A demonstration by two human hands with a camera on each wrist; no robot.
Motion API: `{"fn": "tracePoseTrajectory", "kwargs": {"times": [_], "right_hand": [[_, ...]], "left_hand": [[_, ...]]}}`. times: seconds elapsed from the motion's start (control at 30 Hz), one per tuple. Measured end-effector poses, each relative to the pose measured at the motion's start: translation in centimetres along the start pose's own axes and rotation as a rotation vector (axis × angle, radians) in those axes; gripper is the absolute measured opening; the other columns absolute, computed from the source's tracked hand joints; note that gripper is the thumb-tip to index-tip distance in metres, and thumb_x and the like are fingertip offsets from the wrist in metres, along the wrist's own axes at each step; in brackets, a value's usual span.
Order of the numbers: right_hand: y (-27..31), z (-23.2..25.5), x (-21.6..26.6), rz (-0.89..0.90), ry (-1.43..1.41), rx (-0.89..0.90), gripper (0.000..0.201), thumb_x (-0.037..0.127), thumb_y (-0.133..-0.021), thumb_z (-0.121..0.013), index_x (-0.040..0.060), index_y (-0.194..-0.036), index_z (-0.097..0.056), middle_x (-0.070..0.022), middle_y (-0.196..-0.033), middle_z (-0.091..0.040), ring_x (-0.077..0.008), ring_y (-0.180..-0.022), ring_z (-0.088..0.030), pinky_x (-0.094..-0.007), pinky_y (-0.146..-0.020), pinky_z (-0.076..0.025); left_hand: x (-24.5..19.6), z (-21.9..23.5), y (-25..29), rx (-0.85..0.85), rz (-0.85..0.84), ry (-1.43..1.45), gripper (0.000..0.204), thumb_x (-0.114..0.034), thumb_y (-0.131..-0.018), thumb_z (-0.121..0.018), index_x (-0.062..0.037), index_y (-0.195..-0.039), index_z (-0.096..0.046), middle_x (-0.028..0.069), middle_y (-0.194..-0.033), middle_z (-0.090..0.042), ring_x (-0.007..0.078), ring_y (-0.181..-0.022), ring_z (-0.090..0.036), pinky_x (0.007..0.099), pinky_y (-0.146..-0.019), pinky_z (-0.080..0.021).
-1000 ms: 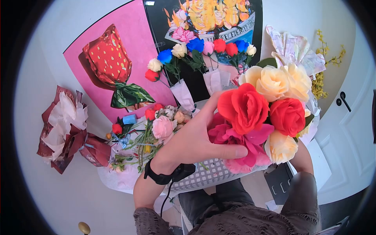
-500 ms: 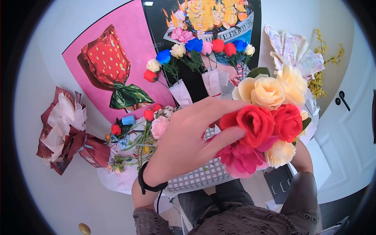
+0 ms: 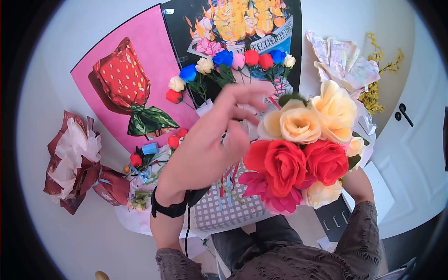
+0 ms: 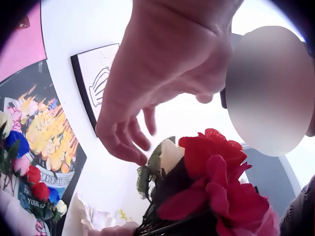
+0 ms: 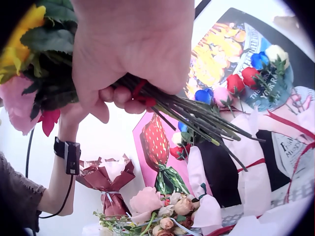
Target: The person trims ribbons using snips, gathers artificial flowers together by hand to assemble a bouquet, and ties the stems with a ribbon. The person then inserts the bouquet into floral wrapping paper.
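Note:
A bouquet of artificial flowers (image 3: 283, 165) with red, cream and magenta blooms is held up before the chest. My right hand (image 5: 135, 49) grips its bundled green stems (image 5: 197, 115), around which a red tie (image 5: 142, 98) runs; in the head view the blooms hide that hand. To the left of the blooms, my left hand (image 3: 200, 144) hovers with its fingers loosely bent and nothing between them. The left wrist view has those fingers (image 4: 130, 140) above and beside the cream and red roses (image 4: 209, 152).
Wrapped single roses (image 3: 224, 58) lean along two posters (image 3: 116, 84) at the back. Loose flowers (image 3: 173, 140) lie on the table's left side, on a patterned cloth (image 3: 224, 210). A maroon-wrapped bouquet (image 3: 84, 163) is at far left, pale crumpled paper (image 3: 343, 65) at back right.
My left hand touched the red and magenta blooms, then let go and drew back left. The bouquet has shifted slightly left in the head view, still held by my right hand.

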State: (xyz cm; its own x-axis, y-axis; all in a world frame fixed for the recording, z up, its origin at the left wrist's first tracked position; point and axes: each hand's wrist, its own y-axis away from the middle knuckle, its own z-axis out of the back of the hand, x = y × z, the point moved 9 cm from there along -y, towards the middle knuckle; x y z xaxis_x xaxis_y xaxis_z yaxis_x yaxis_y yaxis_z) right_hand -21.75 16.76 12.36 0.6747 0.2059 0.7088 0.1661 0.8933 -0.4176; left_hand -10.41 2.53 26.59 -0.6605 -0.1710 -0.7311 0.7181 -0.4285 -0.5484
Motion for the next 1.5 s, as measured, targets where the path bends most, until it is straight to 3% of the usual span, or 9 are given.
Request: {"fn": "tracePoseTrajectory", "kwargs": {"times": [0.13, 0.23, 0.3, 0.4, 0.57, 0.63, 0.87, 1.2, 1.5], "right_hand": [[-1.2, 0.8, 0.0, 0.011, 0.032, 0.014, 0.053, 0.019, -0.086, -0.062, 0.0046, -0.133, -0.041, -0.0147, -0.137, -0.042, -0.0238, -0.122, -0.044, -0.0353, -0.099, -0.037], [-1.9, 1.4, -0.1, 0.013, 0.056, 0.019, 0.054, 0.019, -0.087, -0.062, 0.0046, -0.134, -0.040, -0.0148, -0.137, -0.041, -0.0239, -0.123, -0.044, -0.0354, -0.100, -0.037], [0.4, -0.5, 0.0, 0.012, 0.068, 0.027, 0.054, 0.020, -0.087, -0.062, 0.0046, -0.134, -0.040, -0.0148, -0.138, -0.041, -0.0239, -0.123, -0.044, -0.0355, -0.100, -0.037], [1.7, -0.4, 0.0, 0.021, 0.092, 0.036, 0.054, 0.020, -0.087, -0.062, 0.0045, -0.134, -0.040, -0.0149, -0.138, -0.040, -0.0240, -0.124, -0.043, -0.0356, -0.101, -0.036], [-1.0, -0.8, 0.2, 0.031, 0.112, 0.044, 0.055, 0.020, -0.087, -0.061, 0.0045, -0.135, -0.039, -0.0150, -0.139, -0.040, -0.0242, -0.125, -0.042, -0.0359, -0.101, -0.036], [7.8, 0.3, -0.1, 0.036, 0.117, 0.051, 0.055, 0.020, -0.087, -0.061, 0.0045, -0.135, -0.039, -0.0151, -0.139, -0.039, -0.0242, -0.125, -0.042, -0.0360, -0.102, -0.035], [2.5, -0.2, 0.0, 0.038, 0.141, 0.094, 0.056, 0.020, -0.087, -0.061, 0.0044, -0.136, -0.038, -0.0152, -0.140, -0.038, -0.0244, -0.126, -0.041, -0.0363, -0.103, -0.034], [-1.1, -0.7, 0.2, 0.060, 0.155, 0.138, 0.057, 0.021, -0.088, -0.060, 0.0044, -0.137, -0.037, -0.0155, -0.142, -0.036, -0.0247, -0.128, -0.039, -0.0367, -0.104, -0.033], [-3.2, -1.9, 0.1, 0.063, 0.183, 0.193, 0.057, 0.022, -0.088, -0.060, 0.0043, -0.137, -0.036, -0.0157, -0.143, -0.035, -0.0250, -0.129, -0.038, -0.0371, -0.106, -0.032]], "left_hand": [[-1.5, -0.3, -2.3, -0.097, -0.130, -0.092, 0.062, -0.045, -0.094, -0.050, 0.0012, -0.133, -0.036, 0.0154, -0.121, -0.051, 0.0247, -0.106, -0.053, 0.0358, -0.089, -0.043], [-2.8, -1.6, -4.5, 0.050, -0.153, -0.179, 0.062, -0.040, -0.096, -0.045, -0.0022, -0.142, -0.027, 0.0113, -0.129, -0.046, 0.0211, -0.110, -0.051, 0.0324, -0.090, -0.040], [-2.5, -5.0, -4.8, 0.425, -0.086, -0.291, 0.058, -0.032, -0.094, -0.053, -0.0042, -0.140, -0.030, 0.0121, -0.125, -0.050, 0.0188, -0.107, -0.053, 0.0304, -0.087, -0.042], [-2.3, -6.2, -4.3, 0.581, -0.049, -0.497, 0.053, -0.029, -0.092, -0.058, -0.0052, -0.134, -0.036, 0.0101, -0.111, -0.057, 0.0158, -0.096, -0.055, 0.0297, -0.083, -0.044], [-2.4, -4.5, -5.3, 0.468, 0.361, -0.251, 0.051, -0.038, -0.091, -0.057, -0.0045, -0.127, -0.042, 0.0047, -0.090, -0.060, 0.0143, -0.079, -0.055, 0.0282, -0.072, -0.044], [-2.5, -4.3, -6.3, 0.495, 0.468, -0.617, 0.067, -0.053, -0.086, -0.058, -0.0044, -0.128, -0.042, 0.0078, -0.092, -0.061, 0.0160, -0.082, -0.057, 0.0274, -0.073, -0.044], [-0.5, -7.4, -5.8, 0.856, 0.348, -0.859, 0.075, -0.053, -0.072, -0.069, -0.0026, -0.124, -0.050, 0.0163, -0.105, -0.064, 0.0246, -0.095, -0.062, 0.0301, -0.082, -0.047], [2.0, -7.0, -2.9, 0.848, 0.570, -0.437, 0.062, -0.035, -0.071, -0.075, -0.0043, -0.121, -0.055, 0.0113, -0.106, -0.064, 0.0205, -0.095, -0.062, 0.0290, -0.081, -0.048], [4.0, -6.2, -2.0, 0.822, 0.451, -0.318, 0.060, -0.034, -0.078, -0.072, -0.0024, -0.126, -0.051, 0.0087, -0.116, -0.060, 0.0148, -0.104, -0.057, 0.0271, -0.089, -0.045]]}}
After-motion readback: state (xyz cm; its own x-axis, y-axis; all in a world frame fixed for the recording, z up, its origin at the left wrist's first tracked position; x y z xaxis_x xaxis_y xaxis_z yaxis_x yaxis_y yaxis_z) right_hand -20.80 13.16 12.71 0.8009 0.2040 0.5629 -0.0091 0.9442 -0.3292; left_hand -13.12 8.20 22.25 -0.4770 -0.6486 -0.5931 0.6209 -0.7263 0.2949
